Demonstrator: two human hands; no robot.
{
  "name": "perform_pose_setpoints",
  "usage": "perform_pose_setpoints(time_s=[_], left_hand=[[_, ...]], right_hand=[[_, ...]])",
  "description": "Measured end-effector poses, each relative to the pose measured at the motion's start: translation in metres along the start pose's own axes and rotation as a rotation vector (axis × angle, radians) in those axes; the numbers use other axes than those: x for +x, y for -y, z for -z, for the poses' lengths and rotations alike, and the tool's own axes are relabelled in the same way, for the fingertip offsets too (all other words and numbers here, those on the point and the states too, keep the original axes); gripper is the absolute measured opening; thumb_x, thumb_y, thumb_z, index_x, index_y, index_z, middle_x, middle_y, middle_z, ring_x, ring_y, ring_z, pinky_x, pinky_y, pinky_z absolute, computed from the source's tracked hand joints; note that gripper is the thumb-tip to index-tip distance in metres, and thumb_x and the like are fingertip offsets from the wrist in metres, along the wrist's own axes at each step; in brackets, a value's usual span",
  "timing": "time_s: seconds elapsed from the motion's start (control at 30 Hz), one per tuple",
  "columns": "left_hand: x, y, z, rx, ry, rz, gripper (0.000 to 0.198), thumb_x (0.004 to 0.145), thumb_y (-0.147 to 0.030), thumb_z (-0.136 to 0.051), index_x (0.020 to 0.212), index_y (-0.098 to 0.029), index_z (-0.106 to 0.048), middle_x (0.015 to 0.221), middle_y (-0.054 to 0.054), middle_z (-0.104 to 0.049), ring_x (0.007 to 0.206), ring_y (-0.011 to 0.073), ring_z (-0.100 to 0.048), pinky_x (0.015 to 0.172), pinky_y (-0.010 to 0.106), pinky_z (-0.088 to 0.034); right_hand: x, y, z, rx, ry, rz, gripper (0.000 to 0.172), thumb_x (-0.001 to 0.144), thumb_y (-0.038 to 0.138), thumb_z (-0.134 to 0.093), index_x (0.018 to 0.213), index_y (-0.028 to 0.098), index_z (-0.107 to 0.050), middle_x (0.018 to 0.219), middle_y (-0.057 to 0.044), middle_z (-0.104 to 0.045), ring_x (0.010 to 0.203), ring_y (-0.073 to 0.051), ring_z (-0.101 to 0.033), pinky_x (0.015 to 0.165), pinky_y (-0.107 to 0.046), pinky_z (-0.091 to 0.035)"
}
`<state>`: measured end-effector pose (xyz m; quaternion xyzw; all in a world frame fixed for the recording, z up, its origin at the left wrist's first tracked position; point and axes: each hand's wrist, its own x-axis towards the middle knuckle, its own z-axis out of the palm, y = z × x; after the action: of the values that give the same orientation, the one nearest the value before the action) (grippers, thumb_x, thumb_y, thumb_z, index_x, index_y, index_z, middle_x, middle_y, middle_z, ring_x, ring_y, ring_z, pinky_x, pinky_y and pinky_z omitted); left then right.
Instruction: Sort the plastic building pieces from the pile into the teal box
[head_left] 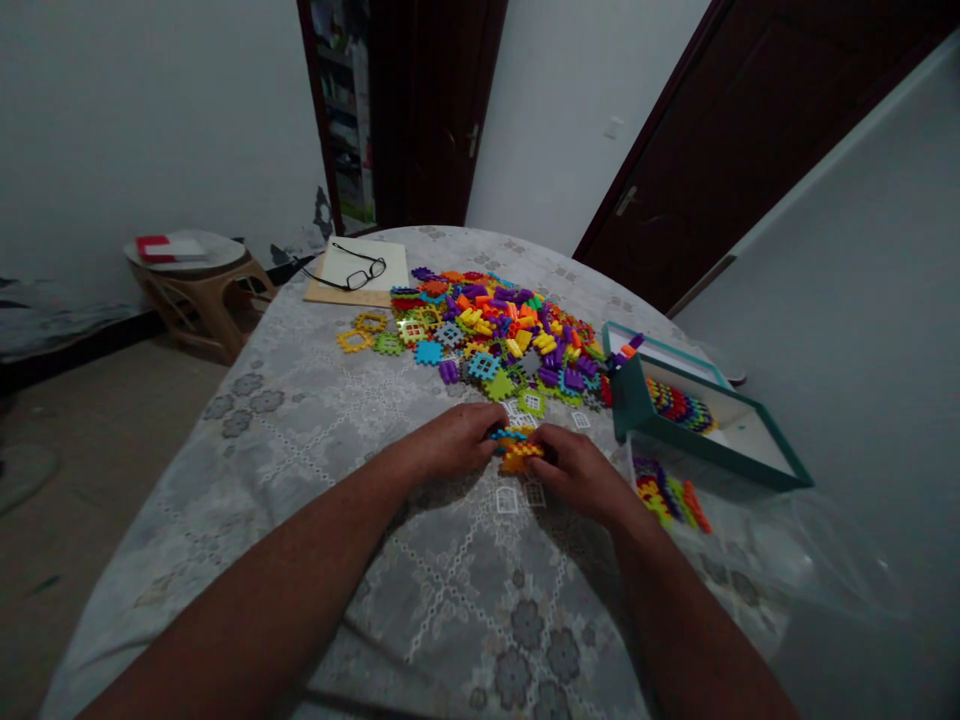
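Head view: left hand (457, 440) and right hand (577, 470), fingers curled closed, pinch a small block cluster (517, 452) between their fingertips, low over the tablecloth (315, 420); loose pile (495, 330) beyond the fingers. Aligned edges and even pressure probably seat pieces best.

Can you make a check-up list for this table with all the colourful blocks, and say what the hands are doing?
Surface: table under a pale patterned cloth.
Job's things: joined blocks, orange and blue, between both hands; heap of loose blocks behind them.
Clutter: teal box with blocks inside; clear bag with more blocks; glasses on a pale board.
Hands: left hand and right hand both pinch the joined blocks.
Cables: nothing seen.
Surroundings: stool with a red book; dark doors; grey walls.
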<state>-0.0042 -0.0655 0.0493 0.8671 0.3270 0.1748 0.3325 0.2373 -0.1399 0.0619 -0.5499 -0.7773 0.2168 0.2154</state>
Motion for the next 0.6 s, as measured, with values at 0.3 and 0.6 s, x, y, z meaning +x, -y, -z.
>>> perform_pose_setpoints(time_s=[0.3, 0.6], left_hand=[[0.0, -0.002, 0.001, -0.026, 0.009, 0.017, 0.015, 0.093, -0.016, -0.061, 0.104, -0.025, -0.065, 0.104, 0.006, -0.072, 0.094, 0.0249, -0.063, 0.085, 0.035, -0.044], [0.0, -0.002, 0.001, 0.0, 0.016, -0.003, 0.023, 0.096, -0.018, -0.062, 0.118, -0.024, -0.066, 0.117, 0.007, -0.075, 0.103, 0.0232, -0.067, 0.092, 0.034, -0.049]], right_hand=[[0.001, -0.006, -0.011, 0.115, -0.149, -0.067, 0.012, 0.092, 0.025, -0.068, 0.103, 0.022, -0.064, 0.096, -0.003, -0.069, 0.076, -0.017, -0.067, 0.07, -0.029, -0.048], [0.004, -0.013, -0.026, 0.107, -0.197, -0.036, 0.034, 0.093, 0.024, -0.068, 0.127, 0.022, -0.07, 0.112, -0.007, -0.071, 0.085, -0.018, -0.069, 0.079, -0.032, -0.054]])
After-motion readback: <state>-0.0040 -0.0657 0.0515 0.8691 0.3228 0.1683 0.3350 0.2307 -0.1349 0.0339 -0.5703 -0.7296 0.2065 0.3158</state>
